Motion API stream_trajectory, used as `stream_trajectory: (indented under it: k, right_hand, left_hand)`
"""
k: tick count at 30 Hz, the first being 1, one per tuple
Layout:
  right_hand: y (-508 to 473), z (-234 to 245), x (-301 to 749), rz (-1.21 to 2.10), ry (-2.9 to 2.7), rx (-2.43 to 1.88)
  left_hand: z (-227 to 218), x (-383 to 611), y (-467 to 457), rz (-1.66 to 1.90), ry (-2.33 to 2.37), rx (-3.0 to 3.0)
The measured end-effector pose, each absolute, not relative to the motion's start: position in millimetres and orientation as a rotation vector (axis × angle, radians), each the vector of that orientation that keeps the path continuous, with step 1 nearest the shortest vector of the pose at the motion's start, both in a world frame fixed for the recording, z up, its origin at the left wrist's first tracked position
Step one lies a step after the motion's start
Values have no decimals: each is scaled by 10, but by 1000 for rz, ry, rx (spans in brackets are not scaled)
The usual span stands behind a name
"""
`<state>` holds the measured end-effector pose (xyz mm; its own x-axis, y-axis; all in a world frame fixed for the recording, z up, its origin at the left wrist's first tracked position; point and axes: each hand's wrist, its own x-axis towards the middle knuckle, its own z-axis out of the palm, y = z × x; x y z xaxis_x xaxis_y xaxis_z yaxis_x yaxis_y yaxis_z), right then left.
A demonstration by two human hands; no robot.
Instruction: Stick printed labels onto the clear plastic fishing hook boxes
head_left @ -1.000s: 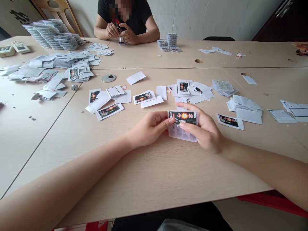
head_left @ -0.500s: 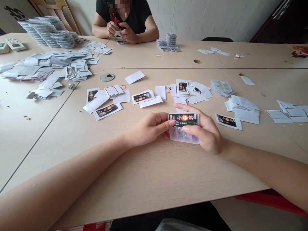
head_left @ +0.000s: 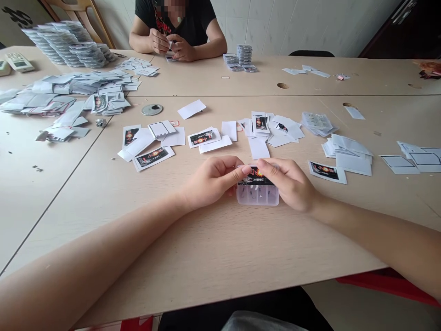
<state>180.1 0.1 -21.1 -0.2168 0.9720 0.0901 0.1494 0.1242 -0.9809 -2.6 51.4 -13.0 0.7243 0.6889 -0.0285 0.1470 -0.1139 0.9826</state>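
Observation:
Between my hands is a small clear plastic box [head_left: 257, 196] with compartments and tiny dark hook-like pieces inside. A black label [head_left: 255, 176] with a red and orange print covers its upper half. My left hand [head_left: 220, 179] grips the box's left side, thumb on the label's upper left. My right hand [head_left: 291, 184] is closed round the right side, its thumb lying across the label's top. Most fingers are hidden behind the box. Just beyond it lie a blank white slip [head_left: 259, 149] and a pile of white and black-printed labels [head_left: 275, 126].
Across the table [head_left: 193, 257] a person [head_left: 179, 27] handles a similar box. Stacked boxes [head_left: 65, 43] stand far left, smaller stacks [head_left: 244, 56] at the back. Heaped labels [head_left: 69, 89] lie left, clear boxes [head_left: 317, 123] and slips [head_left: 351, 151] right.
My right thumb has moved from the label's lower edge to its top, and my right index finger has drawn in. The box has shifted slightly left and sits straighter.

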Motion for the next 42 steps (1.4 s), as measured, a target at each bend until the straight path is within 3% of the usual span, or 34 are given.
stream_trajectory:
  k: [14, 21, 27, 37, 42]
  right_hand:
    - [67, -236, 1821, 1255, -1320, -1111]
    - [64, -250, 1828, 1516, -1281, -887]
    - [34, -260, 1828, 1387, -1291, -977]
    - [17, -286, 1818, 1477, -1256, -888]
    - [24, -273, 1837, 1326, -1332, -990]
  left_hand:
    - [-190, -18, 557, 530, 597, 1455]
    - [-171, -10, 546, 520, 597, 1464]
    - [-197, -10, 557, 532, 597, 1530]
    - [-228, -17, 571, 521, 577, 1572]
    - [-210, -6, 562, 545, 603, 1502]
